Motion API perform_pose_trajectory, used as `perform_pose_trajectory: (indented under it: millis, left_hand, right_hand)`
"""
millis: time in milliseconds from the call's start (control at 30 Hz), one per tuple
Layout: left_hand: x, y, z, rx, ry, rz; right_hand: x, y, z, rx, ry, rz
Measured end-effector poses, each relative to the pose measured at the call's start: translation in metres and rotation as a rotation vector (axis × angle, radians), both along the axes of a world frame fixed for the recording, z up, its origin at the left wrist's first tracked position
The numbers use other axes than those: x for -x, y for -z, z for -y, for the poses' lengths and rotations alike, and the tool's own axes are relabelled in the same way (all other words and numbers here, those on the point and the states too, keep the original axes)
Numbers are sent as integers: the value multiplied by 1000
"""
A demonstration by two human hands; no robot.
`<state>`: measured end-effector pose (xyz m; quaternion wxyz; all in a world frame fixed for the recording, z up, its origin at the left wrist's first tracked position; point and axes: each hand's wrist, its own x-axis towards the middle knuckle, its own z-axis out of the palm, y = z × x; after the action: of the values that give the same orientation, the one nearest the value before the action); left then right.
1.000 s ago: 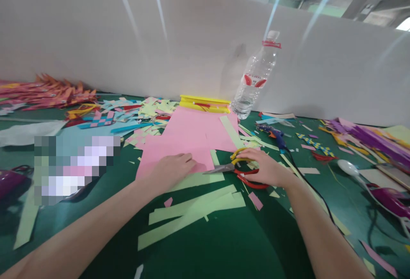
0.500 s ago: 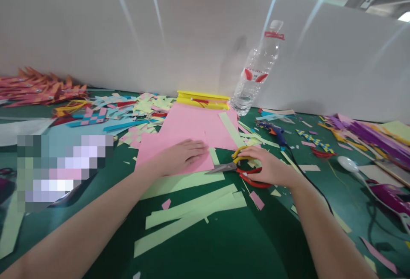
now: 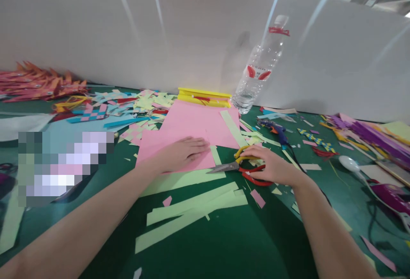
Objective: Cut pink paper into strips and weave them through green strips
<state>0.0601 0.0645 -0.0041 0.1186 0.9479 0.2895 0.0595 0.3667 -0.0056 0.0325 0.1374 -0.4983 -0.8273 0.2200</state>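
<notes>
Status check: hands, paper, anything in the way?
Left hand flat on pink sheet. Right hand holding scissors. Green strips lie on the near side.

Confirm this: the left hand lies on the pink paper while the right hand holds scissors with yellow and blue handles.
One colour is wrong: in the head view, the scissors have yellow and red handles, not yellow and blue. The rest stands: the left hand lies on the pink paper while the right hand holds the scissors.
</notes>
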Motion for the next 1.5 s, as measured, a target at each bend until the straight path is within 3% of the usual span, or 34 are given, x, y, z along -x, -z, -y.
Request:
perform_pose_trajectory:
  millis: [500,933,1500]
  left_hand:
    - [-1,3,-1,-47,14,9]
    - [0,2,-1,-61,14,-18]
    - [2,10,-5,-104,22,4]
  right_hand:
    - [23,3,6,-9,-10,72]
    - [19,1,5,96,-23,10]
    - [40,5,11,-5,-53,63]
